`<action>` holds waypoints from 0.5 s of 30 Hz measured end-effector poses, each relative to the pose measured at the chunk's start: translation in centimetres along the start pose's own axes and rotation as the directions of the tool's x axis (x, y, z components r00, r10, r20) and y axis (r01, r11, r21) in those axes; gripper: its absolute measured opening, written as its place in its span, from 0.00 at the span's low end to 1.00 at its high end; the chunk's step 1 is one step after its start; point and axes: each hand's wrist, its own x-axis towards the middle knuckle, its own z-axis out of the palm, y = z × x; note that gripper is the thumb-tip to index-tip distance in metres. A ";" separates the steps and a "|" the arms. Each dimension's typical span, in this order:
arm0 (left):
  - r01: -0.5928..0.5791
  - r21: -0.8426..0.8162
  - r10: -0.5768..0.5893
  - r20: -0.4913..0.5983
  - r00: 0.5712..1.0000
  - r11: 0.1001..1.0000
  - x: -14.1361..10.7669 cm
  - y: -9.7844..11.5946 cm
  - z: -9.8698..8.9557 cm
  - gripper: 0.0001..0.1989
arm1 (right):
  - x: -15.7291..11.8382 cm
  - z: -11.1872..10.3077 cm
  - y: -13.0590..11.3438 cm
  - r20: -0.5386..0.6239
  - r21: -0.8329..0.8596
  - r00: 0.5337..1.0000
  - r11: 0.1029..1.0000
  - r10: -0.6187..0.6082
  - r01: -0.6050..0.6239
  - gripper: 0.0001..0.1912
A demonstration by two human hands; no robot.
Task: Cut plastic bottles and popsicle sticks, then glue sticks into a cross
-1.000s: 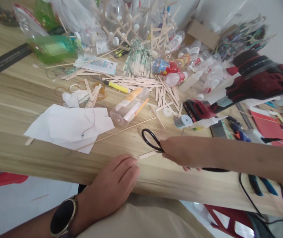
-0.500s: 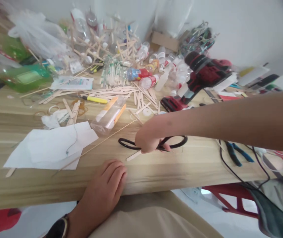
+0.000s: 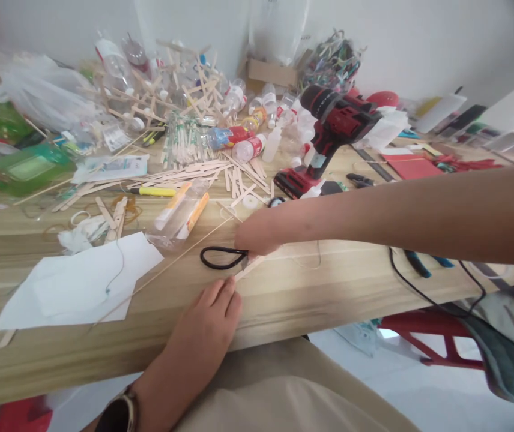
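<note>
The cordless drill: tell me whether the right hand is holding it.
No, the drill stands on the table, while the right hand holds a black-looped tool.

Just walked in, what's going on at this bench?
A person's right hand grips a black-looped tool, likely scissors, over a thin wooden stick on the table. The left hand rests on the table, fingertips at the stick's near end. The right hand hides much of the tool, so I can't tell whether it touches the stick. White paper lies to the left; a red-and-black drill stands beyond the right forearm.
</note>
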 end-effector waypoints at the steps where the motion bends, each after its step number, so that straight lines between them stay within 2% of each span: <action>1: 0.000 0.005 0.000 0.010 1.000 1.000 0.0 0.0 -0.1 0.13 | 0.1 0.1 0.0 -0.045 -0.073 0.998 0.996 -0.049 0.046 0.16; 3: 0.001 0.027 -0.002 0.031 1.000 1.000 -0.1 0.1 -0.3 0.15 | 0.3 0.3 0.0 -0.065 -0.168 0.992 0.981 -0.105 0.093 0.16; 6: -0.006 0.073 0.003 0.037 0.999 0.997 -0.4 0.4 -0.4 0.16 | 0.3 0.5 0.1 -0.053 -0.189 0.991 0.975 -0.126 0.114 0.13; 11: 0.039 0.125 -0.041 0.008 0.999 0.991 -0.5 1.4 -0.3 0.15 | -0.6 1.1 0.9 -0.021 -0.228 0.992 0.966 -0.127 0.119 0.01; 15: 0.048 0.083 -0.050 0.020 0.999 0.995 0.1 2.0 -0.3 0.15 | -1.1 1.8 1.4 -0.029 -0.174 0.995 0.981 -0.094 0.088 0.05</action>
